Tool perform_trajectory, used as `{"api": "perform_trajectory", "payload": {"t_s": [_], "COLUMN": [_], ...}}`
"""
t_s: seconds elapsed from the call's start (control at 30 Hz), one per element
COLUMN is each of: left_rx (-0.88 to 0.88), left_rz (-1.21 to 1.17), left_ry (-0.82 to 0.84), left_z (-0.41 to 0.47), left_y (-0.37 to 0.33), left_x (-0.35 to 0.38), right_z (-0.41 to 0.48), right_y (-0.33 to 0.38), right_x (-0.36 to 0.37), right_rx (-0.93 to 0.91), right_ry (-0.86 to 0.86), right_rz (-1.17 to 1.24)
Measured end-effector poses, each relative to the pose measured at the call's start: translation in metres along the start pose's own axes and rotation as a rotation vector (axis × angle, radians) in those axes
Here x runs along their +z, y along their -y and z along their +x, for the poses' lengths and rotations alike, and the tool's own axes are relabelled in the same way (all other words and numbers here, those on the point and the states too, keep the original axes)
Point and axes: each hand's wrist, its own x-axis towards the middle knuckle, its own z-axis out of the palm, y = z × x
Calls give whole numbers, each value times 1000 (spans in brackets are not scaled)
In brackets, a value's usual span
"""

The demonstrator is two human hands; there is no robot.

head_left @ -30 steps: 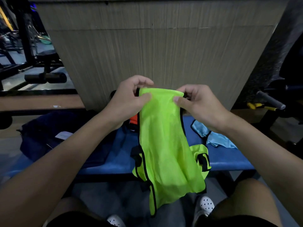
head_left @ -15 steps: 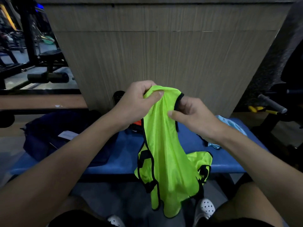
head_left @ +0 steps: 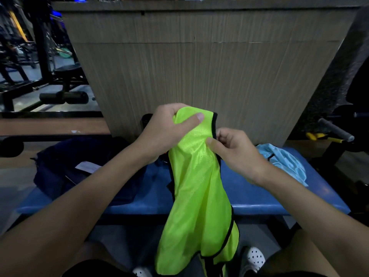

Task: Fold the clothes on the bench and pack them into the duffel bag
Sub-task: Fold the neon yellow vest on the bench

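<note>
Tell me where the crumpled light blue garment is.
Head view: the light blue garment lies at the right end of the blue padded bench, beyond the right hand.

The vest [head_left: 195, 186] runs out of the picture at the near edge, so its lower hem cannot be seen. Its top hides how the fingers of both hands curl behind it; on the left hand [head_left: 165, 132] and right hand [head_left: 237, 154] only thumbs and knuckles show. The cloth also covers the middle of the bench [head_left: 259, 194]. On the left, the dark duffel bag [head_left: 60, 168] is dim and partly behind the left forearm [head_left: 89, 206]; whether it is open cannot be told. The print on its white tag [head_left: 87, 167] is too small to read. On the right, the wrist overlaps the light blue garment [head_left: 283, 162].
</note>
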Motion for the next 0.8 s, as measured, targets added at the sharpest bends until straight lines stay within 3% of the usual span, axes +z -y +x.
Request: {"api": "perform_trajectory", "payload": {"t_s": [0.2, 0.37, 0.47, 0.6, 0.73, 0.8], "left_rx": [58, -51, -110, -225, -10, 22], "left_rz": [23, 19, -2, -204, 242, 326], "left_ry": [-82, -218, -206, -9, 280, 315], "left_z": [2, 12, 12, 7, 1, 1], "left_y": [-5, -4, -6, -19, -18, -13], "left_x": [3, -2, 1, 3, 9, 15], "right_z": [-6, -12, -15, -14, -13, -12], "right_y": [-7, -21, -22, -24, -22, -19], "right_x": [-3, -10, -14, -15, -16, -17], "right_rx": [12, 45, 43, 26, -45, -69], "right_ry": [105, 102, 112, 91, 40, 35], "right_rz": [-19, -90, -47, -28, -48, -90]}}
